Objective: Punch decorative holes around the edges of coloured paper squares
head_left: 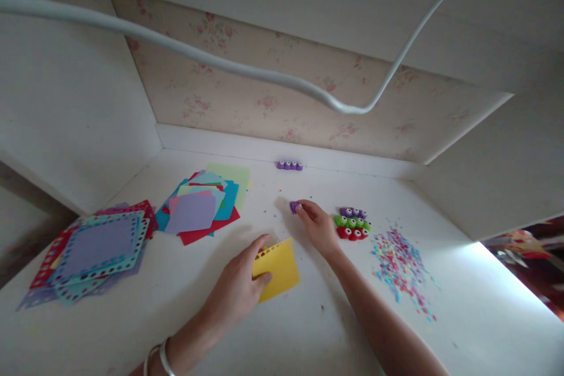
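Note:
My left hand (240,279) is closed on a yellow paper sheet (282,270), thumb in front and fingers behind. A row of punched holes runs along the sheet's top edge. Between the fingertips of my right hand (318,226) is a small purple craft punch (294,207), held just above the table, apart from the paper. To the right of that hand stand several small punches in rows: purple ones (352,212), green ones (352,222) and red ones (352,234). Another row of purple punches (289,165) sits by the back wall.
On the left lies a pile of papers with punched borders (103,244). Behind it, plain coloured sheets (194,211) are stacked loosely. Paper confetti (403,264) is scattered at the right. A white cable (247,70) hangs across the view above the white table (176,317).

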Motion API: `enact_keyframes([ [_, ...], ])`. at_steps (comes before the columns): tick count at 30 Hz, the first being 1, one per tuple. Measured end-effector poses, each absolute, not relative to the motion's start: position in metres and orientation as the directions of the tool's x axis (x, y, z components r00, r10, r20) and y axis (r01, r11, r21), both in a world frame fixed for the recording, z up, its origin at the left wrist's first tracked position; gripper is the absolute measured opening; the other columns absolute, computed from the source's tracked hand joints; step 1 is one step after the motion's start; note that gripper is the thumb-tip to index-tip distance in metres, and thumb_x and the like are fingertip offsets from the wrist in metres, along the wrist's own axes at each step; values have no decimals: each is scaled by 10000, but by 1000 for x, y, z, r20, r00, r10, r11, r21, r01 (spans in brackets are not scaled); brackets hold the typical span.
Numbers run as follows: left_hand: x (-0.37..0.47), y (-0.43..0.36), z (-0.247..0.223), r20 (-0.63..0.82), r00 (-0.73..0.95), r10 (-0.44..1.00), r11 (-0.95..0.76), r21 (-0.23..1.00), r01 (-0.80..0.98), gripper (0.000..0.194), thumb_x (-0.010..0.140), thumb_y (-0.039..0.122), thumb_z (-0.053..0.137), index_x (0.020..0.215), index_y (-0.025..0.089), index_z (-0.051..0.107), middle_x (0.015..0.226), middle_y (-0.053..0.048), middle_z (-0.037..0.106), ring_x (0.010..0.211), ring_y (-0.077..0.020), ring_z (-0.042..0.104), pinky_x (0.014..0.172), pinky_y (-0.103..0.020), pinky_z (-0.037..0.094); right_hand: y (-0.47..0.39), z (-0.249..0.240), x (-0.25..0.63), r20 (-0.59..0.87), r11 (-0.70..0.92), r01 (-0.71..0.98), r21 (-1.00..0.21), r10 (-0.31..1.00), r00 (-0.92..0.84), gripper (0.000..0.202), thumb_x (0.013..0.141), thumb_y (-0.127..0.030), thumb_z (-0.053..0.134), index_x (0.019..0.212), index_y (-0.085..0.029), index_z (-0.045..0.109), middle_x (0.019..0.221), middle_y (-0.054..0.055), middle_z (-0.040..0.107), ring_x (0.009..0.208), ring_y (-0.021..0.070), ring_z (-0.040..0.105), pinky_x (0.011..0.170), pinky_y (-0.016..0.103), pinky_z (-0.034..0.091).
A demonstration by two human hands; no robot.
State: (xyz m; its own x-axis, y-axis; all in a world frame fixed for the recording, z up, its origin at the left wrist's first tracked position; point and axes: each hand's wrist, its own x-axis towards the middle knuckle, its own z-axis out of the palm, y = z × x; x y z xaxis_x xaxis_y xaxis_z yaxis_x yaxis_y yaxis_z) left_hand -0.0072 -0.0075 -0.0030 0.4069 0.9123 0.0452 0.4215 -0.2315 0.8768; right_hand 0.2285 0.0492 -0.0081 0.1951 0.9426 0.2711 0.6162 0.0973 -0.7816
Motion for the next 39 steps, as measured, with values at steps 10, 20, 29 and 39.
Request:
enact_keyframes([
  [10, -5, -4, 16, -105, 364, 926, -15, 950, 311, 425, 854, 294, 608, 1259, 191, 531, 1170, -80, 711, 1039, -238, 689, 883, -330, 556, -40, -10, 209, 184, 114, 253, -961, 945, 272, 198, 890, -391, 657, 998, -234, 712, 984, 67, 738, 891, 215, 707, 804, 358, 596],
  [20, -3, -4, 16, -175, 403, 898, 78, 966, 248, 440, 850, 269, 620, 1271, 178, 527, 1200, -91, 696, 1043, -228, 684, 872, -300, 552, -34, -15, 209, 252, 158, 325, -932, 928, 273, 190, 905, -362, 640, 1038, -244, 707, 1083, 93, 698, 958, 224, 680, 831, 372, 610],
  [29, -4, -2, 13, -194, 407, 893, 68, 950, 303, 456, 853, 306, 619, 1280, 185, 515, 1213, -91, 687, 1061, -229, 674, 882, -292, 540, -35, -18, 210, 271, 184, 331, -926, 932, 241, 165, 912, -304, 643, 1055, -244, 700, 1086, 84, 676, 987, 210, 661, 840, 368, 613],
  [39, -3, -3, 16, -213, 392, 895, 74, 937, 342, 456, 849, 302, 613, 1280, 190, 512, 1176, -80, 703, 1036, -230, 683, 861, -299, 542, -35, -12, 208, 333, 228, 397, -889, 917, 220, 138, 906, -269, 653, 1028, -239, 708, 1057, 85, 681, 981, 208, 663, 815, 359, 620],
])
